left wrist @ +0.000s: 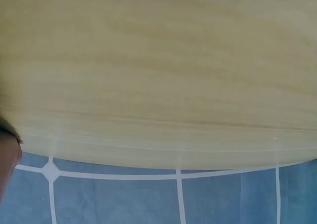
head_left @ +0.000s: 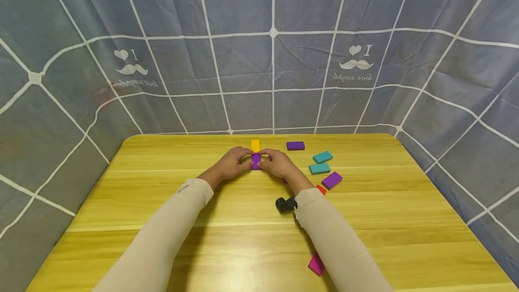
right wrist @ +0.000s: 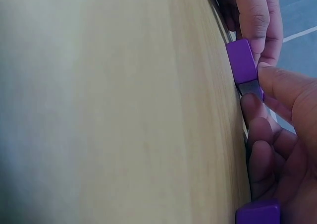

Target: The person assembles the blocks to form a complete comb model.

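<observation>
Pale glare on the tabletop (head_left: 239, 247) — wrist views hazy.

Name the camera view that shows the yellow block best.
The head view: the yellow block shows clearly there, just beyond the purple block between left hand and right hand. Neither wrist view shows any of it.

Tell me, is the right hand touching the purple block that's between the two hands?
Touching. The right wrist view shows it: the thumb and a fingertip of the right hand meet the purple block with no gap.
</observation>
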The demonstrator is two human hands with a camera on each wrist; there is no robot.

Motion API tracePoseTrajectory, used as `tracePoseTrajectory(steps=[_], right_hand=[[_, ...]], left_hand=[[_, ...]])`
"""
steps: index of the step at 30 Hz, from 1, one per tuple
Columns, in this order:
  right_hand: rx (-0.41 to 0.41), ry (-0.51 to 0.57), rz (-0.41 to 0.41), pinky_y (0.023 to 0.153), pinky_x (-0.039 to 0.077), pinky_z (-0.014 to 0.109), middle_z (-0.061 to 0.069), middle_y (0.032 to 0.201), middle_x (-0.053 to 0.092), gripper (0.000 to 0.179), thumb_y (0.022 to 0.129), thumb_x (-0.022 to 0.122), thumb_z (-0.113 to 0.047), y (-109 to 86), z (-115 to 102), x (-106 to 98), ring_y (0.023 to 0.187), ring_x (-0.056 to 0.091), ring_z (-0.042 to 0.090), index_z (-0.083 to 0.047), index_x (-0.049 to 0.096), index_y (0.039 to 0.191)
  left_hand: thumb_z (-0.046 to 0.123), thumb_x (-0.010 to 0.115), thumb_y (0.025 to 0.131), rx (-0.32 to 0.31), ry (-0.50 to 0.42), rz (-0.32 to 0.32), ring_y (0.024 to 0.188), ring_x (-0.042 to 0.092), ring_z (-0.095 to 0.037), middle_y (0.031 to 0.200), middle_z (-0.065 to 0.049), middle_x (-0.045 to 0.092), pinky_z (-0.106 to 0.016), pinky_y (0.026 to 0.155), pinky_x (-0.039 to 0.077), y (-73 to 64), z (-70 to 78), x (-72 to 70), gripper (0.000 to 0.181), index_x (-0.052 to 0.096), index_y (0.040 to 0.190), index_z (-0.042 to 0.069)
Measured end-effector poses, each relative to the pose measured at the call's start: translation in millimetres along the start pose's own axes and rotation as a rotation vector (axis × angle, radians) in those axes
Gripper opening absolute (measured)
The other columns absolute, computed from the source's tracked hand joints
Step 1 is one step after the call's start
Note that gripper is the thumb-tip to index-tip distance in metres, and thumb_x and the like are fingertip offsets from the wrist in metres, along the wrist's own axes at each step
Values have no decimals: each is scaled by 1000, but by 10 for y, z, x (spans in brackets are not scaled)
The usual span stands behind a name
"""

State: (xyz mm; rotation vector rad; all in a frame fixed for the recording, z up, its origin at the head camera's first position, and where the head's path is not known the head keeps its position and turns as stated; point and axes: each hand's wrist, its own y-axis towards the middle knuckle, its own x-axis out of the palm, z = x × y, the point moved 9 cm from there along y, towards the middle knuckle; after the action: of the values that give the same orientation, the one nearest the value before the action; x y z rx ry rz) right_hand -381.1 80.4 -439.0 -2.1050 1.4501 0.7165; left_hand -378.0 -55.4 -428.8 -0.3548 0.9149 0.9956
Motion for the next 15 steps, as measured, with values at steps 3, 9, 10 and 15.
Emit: tracePoseTrajectory(steps=[3, 9, 10, 15], right_hand=[[-8, -5, -3, 59, 42, 26, 4, 85, 63, 43, 95, 67, -25, 6, -10, 10, 65, 53, 15, -14, 61, 136], [-34, -32, -2, 61, 45, 26, 4, 90, 66, 37, 96, 66, -23, -4, -18, -14, 70, 55, 16, -12, 64, 132], [-38, -32, -5, 61, 46, 26, 4, 91, 66, 37, 96, 65, -23, -15, -20, -24, 70, 56, 16, -12, 64, 132], [-52, -8, -17, 63, 51, 30, 6, 95, 67, 39, 98, 63, -22, -146, -52, -149, 73, 61, 18, -10, 61, 134]], left_hand=[[24, 61, 98, 5, -1, 10, 132, 45, -36, 135, -13, 60, -53, 114, 28, -11, -1, -9, 39, 61, 132, 6], [24, 62, 97, 36, 7, 18, 130, 46, -37, 132, -14, 61, -52, 113, 30, -34, 48, -19, 39, 62, 131, 5], [24, 62, 97, 34, 8, 15, 131, 45, -37, 133, -14, 61, -52, 113, 29, -38, 53, -18, 39, 62, 131, 5], [25, 61, 98, 4, 9, 3, 138, 37, -43, 136, -16, 59, -54, 116, 23, -55, 50, -8, 41, 60, 134, 5]])
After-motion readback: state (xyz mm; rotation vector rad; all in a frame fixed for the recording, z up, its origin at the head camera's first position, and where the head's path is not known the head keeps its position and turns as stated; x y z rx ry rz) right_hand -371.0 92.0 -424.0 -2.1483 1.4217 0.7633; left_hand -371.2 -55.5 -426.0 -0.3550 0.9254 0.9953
